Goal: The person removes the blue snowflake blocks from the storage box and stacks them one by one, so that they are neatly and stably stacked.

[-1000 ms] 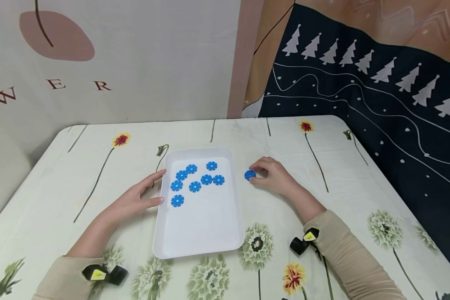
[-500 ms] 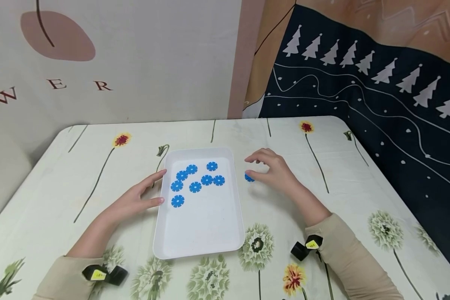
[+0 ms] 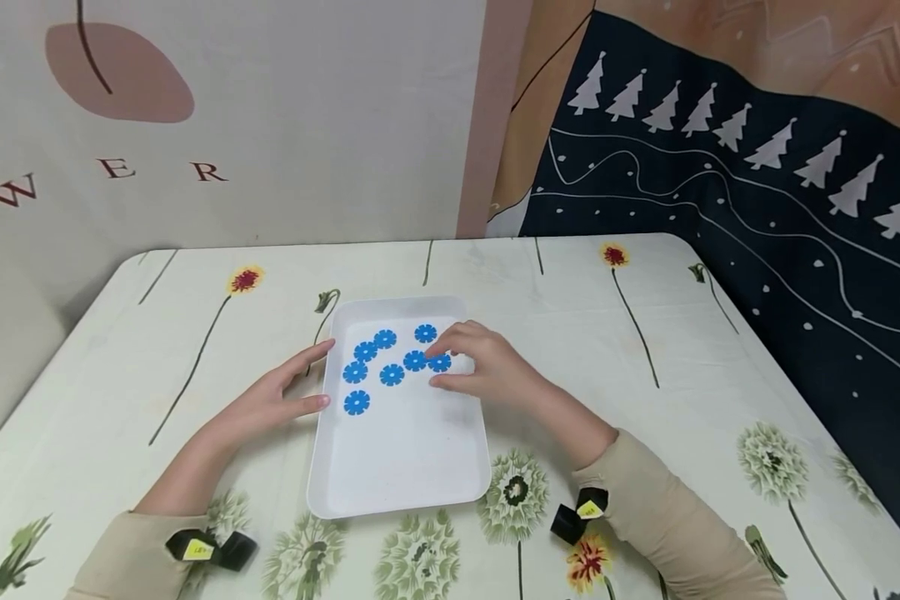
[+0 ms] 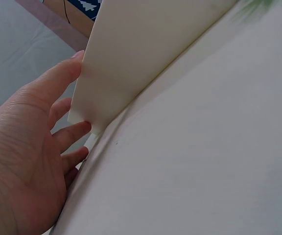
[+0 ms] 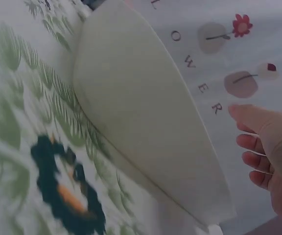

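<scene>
A white rectangular tray [image 3: 397,467] holds several blue notched discs, like snowflake-shaped building pieces [image 3: 357,402], most in its far half. My left hand [image 3: 266,400] touches the tray's left wall with fingers and thumb spread; the left wrist view shows its fingertips against the outer side of the tray [image 4: 131,58]. Over the tray's right side hovers my right hand [image 3: 487,362], thumb and fingers apart above the rightmost disc [image 3: 440,363], which it partly covers. Seen by the right wrist camera, the right hand [image 5: 273,152] is above the tray's rim [image 5: 195,107].
A flowered cloth [image 3: 592,333] covers the table under the tray. Behind stands a pale printed wall hanging [image 3: 330,125], with a dark tree-patterned cloth [image 3: 720,192] along the right side. Both forearms have beige sleeves [image 3: 667,508] with black wrist cameras.
My right hand let go of a blue disc on the cloth right of the tray, lifted, then moved left over the tray. That disc is now hidden behind it. The left hand stayed put.
</scene>
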Available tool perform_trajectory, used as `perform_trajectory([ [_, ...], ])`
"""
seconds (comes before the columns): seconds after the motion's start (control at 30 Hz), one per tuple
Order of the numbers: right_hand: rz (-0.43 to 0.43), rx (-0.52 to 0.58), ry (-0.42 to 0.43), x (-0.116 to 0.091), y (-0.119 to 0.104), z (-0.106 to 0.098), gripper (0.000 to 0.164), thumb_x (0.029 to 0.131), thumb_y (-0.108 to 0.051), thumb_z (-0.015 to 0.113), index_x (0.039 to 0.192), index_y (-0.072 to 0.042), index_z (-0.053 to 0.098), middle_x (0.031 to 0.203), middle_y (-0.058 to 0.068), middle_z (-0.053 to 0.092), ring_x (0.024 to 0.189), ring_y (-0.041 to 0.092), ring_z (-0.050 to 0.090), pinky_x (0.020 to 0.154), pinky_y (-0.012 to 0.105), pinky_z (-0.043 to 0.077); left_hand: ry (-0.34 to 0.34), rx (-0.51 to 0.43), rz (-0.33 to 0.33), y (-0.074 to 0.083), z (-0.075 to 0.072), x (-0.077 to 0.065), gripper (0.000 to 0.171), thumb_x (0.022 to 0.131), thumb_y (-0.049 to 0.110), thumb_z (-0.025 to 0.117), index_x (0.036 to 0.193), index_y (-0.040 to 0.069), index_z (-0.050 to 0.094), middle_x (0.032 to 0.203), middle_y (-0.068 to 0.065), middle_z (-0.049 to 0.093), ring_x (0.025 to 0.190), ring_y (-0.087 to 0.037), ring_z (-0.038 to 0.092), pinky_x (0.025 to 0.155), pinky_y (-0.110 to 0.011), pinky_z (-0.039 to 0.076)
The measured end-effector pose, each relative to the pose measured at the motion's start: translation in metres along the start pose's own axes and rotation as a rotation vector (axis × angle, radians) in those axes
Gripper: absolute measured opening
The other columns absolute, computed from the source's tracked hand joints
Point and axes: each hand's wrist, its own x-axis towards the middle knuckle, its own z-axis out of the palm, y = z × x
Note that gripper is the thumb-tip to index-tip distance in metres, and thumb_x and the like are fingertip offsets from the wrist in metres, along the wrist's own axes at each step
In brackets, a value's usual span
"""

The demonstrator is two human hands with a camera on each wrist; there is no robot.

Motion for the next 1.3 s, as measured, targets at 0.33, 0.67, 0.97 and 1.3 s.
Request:
perform_trajectory([
  [0.33,0.112,0.002,-0.217,0.021,-0.016,0.031,0.036,0.084,-0.022,0.076,0.116,-0.006,0.068,0.111,0.003,0.064,0.105,0.018,0.055,0.085,0.028,0.047,0.001,-0.002,-0.012,0.001,0.001,0.000,0.078,0.088,0.025,0.071,0.153,0.022,0.027,0.156,-0.013,0.020,0.140,-0.043,0.015,0.104,-0.067,0.018],
  [0.67,0.157,0.000,-0.294,0.040,-0.017,0.052,0.037,0.082,-0.019,0.078,0.116,-0.008,0.069,0.106,0.002,0.066,0.097,0.014,0.059,0.083,0.020,0.045,-0.002,0.004,-0.025,0.002,0.001,-0.001,0.078,0.088,0.026,0.071,0.153,0.022,0.027,0.156,-0.014,0.021,0.140,-0.043,0.016,0.102,-0.069,0.019],
  [0.97,0.198,0.024,-0.318,0.051,-0.013,0.064,0.035,0.082,-0.019,0.078,0.116,-0.011,0.071,0.096,-0.003,0.064,0.082,0.009,0.052,0.072,0.017,0.043,-0.003,0.013,-0.024,0.002,0.000,-0.001,0.078,0.088,0.027,0.070,0.153,0.024,0.026,0.156,-0.014,0.020,0.139,-0.044,0.017,0.101,-0.070,0.020],
  [1.3,0.153,-0.099,-0.363,0.056,-0.011,0.075,0.038,0.081,-0.026,0.079,0.116,-0.013,0.071,0.092,-0.007,0.061,0.082,0.006,0.050,0.071,0.016,0.040,-0.001,0.025,-0.010,0.003,0.001,-0.001,0.078,0.089,0.027,0.070,0.153,0.022,0.026,0.156,-0.014,0.021,0.139,-0.045,0.018,0.101,-0.068,0.021],
])
